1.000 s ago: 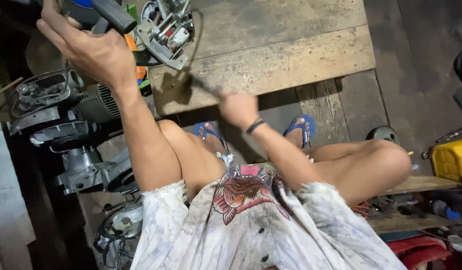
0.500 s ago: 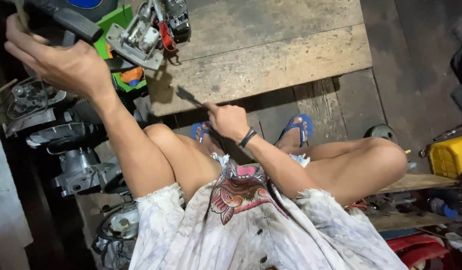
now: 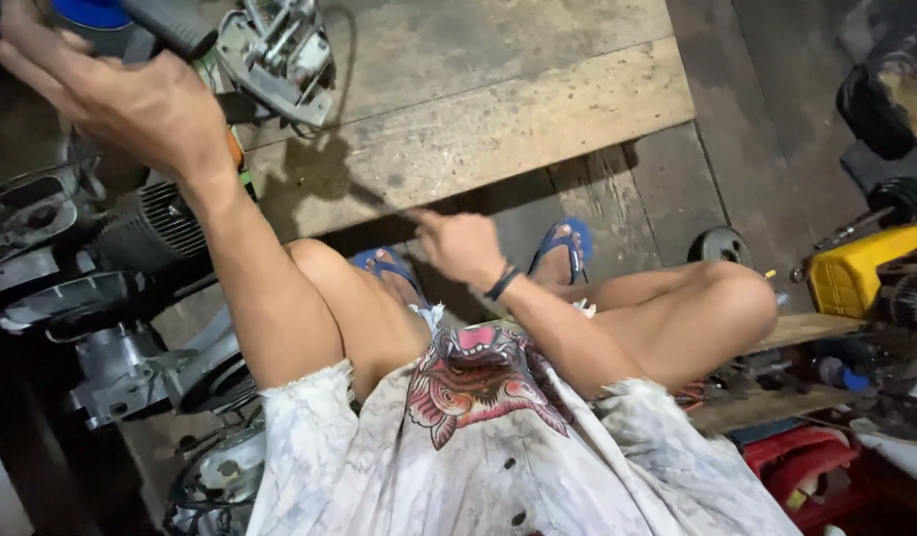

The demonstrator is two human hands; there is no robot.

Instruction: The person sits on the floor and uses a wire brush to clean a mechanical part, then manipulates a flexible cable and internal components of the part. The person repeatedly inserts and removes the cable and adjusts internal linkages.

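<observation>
My left hand [image 3: 131, 99] is raised at the upper left, closed around the dark handle of a power tool [image 3: 280, 55] with a bare metal body and exposed parts. The tool hangs over the edge of a worn wooden platform [image 3: 498, 119]. My right hand [image 3: 463, 248] is lower, in front of my knees, gripping a thin dark screwdriver [image 3: 379, 199]. Its tip points up and left toward the power tool, a short way off it. I sit with legs folded, and my feet in blue sandals [image 3: 567, 248] rest on the floor boards.
Grey motor housings and engine parts [image 3: 111, 298] crowd the left side. A round metal disc [image 3: 721, 243] lies by my right knee. A yellow container [image 3: 860, 268], dark machine parts [image 3: 895, 99] and a red box [image 3: 806, 467] stand at the right.
My left hand has carried the power tool left and slightly upward. My right hand with the screwdriver has dropped a little and drawn back from the tool.
</observation>
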